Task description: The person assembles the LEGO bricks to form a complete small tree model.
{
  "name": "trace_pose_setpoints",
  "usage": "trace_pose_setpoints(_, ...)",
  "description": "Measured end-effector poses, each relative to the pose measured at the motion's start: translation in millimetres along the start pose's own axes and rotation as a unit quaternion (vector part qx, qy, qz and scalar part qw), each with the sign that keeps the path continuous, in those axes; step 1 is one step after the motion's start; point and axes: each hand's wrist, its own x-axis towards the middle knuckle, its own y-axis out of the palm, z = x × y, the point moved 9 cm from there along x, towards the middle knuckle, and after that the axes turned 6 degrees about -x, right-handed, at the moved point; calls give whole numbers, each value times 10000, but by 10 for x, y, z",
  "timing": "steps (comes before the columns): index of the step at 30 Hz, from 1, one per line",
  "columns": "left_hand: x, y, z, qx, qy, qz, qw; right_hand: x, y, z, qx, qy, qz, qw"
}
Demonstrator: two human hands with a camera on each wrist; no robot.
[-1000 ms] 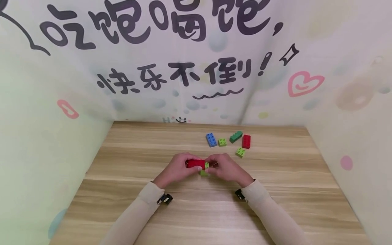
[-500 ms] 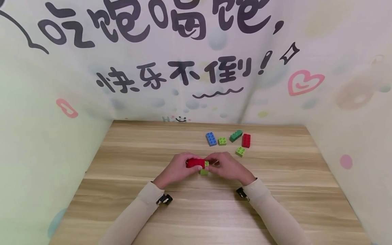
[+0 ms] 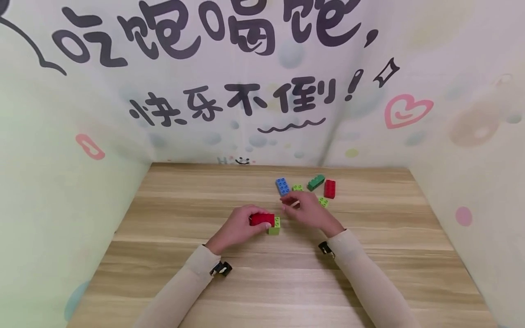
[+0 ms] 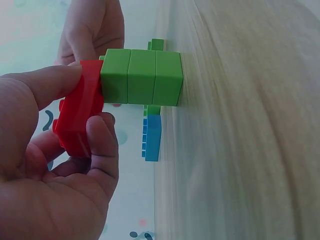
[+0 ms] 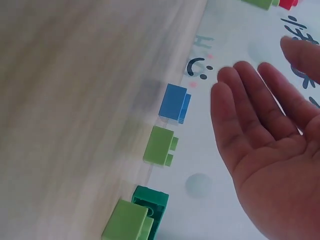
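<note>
My left hand (image 3: pixel 238 230) pinches a red toy building brick (image 4: pixel 82 112) between thumb and fingers. The red brick sits at the top of a stack of three light green bricks (image 4: pixel 141 77) standing on the table, and overhangs it to the left; studs on the uncovered part of the top green brick show in the head view. My right hand (image 3: pixel 309 210) is apart from the stack, up and to its right, holding nothing. In the right wrist view its fingers (image 5: pixel 242 95) are extended and only slightly bent.
Toward the back of the wooden table (image 3: pixel 197 182) lie a blue brick (image 3: pixel 282 187), a dark green brick (image 3: pixel 316 182) and another red brick (image 3: pixel 330 189). Two light green bricks, one near the blue brick (image 5: pixel 175 102), are partly covered by my right hand in the head view. Printed walls enclose the table.
My right hand has let go of the stack and moved up and right, toward the loose bricks. The left hand stays in place on the red brick.
</note>
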Motion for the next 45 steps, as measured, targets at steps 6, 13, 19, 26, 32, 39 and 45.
trace_pose_setpoints(6, 12, -18, -20, -28, 112, -56, 9999, 161, -115, -79, -40, 206, -514, 9985)
trace_pose_setpoints(13, 13, -21, -43, -36, 273, -105, 9996, 300, -93, -200, -395, 556, -588, 9959)
trace_pose_setpoints(19, 10, -11, -25, 42, 207, -142, 9997, 381, -38, -325, -523, 770, -481, 9945)
trace_pose_setpoints(26, -13, -14, -24, 28, 151, -135, 9998, 448, 96, -430, -770, 1115, 128, 9907)
trace_pose_setpoints(32, -23, -8, -35, 47, 161, -128, 9998, 509, 158, -452, -1150, 1143, 248, 9865)
trace_pose_setpoints(39, -21, -3, -21, 26, 80, -121, 9999, 538, 155, -454, -1195, 1246, 77, 9850)
trace_pose_setpoints(45, -14, -4, -13, 12, 65, -94, 9999, 479, 94, -412, -823, 1222, -42, 9891)
